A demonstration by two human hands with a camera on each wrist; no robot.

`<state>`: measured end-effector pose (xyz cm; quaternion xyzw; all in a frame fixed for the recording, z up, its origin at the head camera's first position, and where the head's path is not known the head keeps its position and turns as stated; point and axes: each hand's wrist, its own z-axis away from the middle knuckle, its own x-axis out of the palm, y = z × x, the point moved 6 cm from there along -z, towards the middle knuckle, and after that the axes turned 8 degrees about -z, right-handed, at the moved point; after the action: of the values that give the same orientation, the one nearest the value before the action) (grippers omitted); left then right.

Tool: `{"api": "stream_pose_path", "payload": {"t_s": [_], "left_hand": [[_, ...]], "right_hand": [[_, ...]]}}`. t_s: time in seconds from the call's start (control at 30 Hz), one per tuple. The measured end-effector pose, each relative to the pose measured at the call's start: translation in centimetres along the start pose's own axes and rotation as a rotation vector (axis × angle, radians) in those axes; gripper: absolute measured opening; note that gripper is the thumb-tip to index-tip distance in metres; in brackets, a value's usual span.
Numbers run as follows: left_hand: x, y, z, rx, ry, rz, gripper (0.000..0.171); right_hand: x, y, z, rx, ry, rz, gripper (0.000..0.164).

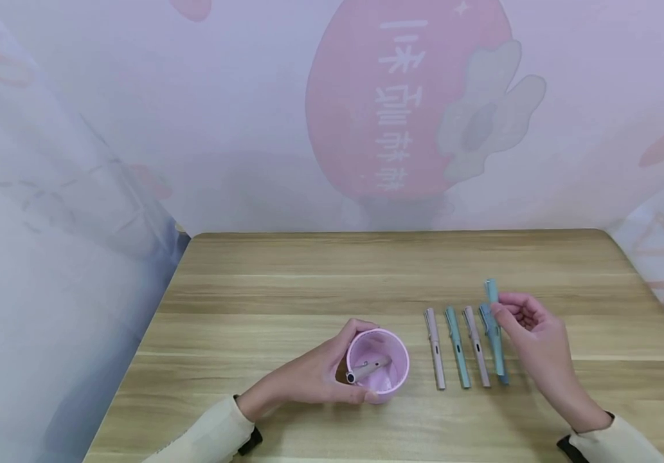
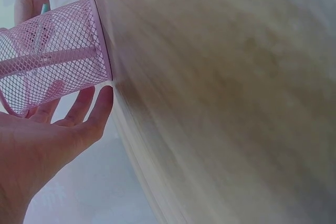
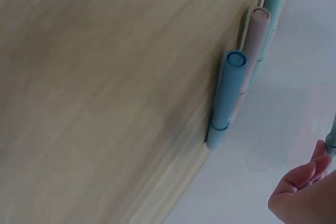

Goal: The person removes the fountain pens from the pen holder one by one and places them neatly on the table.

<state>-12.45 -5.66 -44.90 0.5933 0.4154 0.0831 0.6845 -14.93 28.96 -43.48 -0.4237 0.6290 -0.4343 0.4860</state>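
In the head view my left hand (image 1: 317,376) grips a pink mesh pen cup (image 1: 405,363), thumb and fingers around its side. A greyish-pink pen (image 1: 373,368) leans inside. The left wrist view shows the cup (image 2: 63,30) upright with its base at the tabletop. My right hand (image 1: 542,337) pinches a light teal pen (image 1: 491,290) between thumb and fingers, over a blue pen (image 1: 484,315) that it partly covers. To the left of the blue pen lie a pinkish pen (image 1: 477,347), a green pen (image 1: 457,347) and a pale pink pen (image 1: 435,350), side by side.
All of this is on a wooden table (image 1: 285,276) with rounded far corners. A pale printed curtain (image 1: 239,116) hangs behind it and along both sides. In the right wrist view the blue pen (image 3: 229,87) lies nearest, close to the other pens.
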Motion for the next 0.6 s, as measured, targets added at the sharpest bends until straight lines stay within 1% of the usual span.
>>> {"api": "stream_pose_path", "payload": {"t_s": [0.1,0.27,0.47,0.6], "left_hand": [[0.0,0.0,-0.1,0.007,-0.002,-0.001,0.082],[0.0,0.0,0.0,0.002,0.005,0.01,0.082],[0.0,-0.1,0.0,-0.012,0.0,0.018,0.082],[0.0,-0.1,-0.1,-0.011,0.0,0.018,0.082]], "right_hand": [[-0.4,0.4,-0.1,-0.012,0.016,0.014,0.025],[-1.0,0.9,-0.4,-0.007,0.04,0.035,0.025],[-1.9,1.7,-1.0,0.042,0.03,0.076,0.029],[-2.3,2.2,-1.4,0.081,0.001,0.125,0.033]]}}
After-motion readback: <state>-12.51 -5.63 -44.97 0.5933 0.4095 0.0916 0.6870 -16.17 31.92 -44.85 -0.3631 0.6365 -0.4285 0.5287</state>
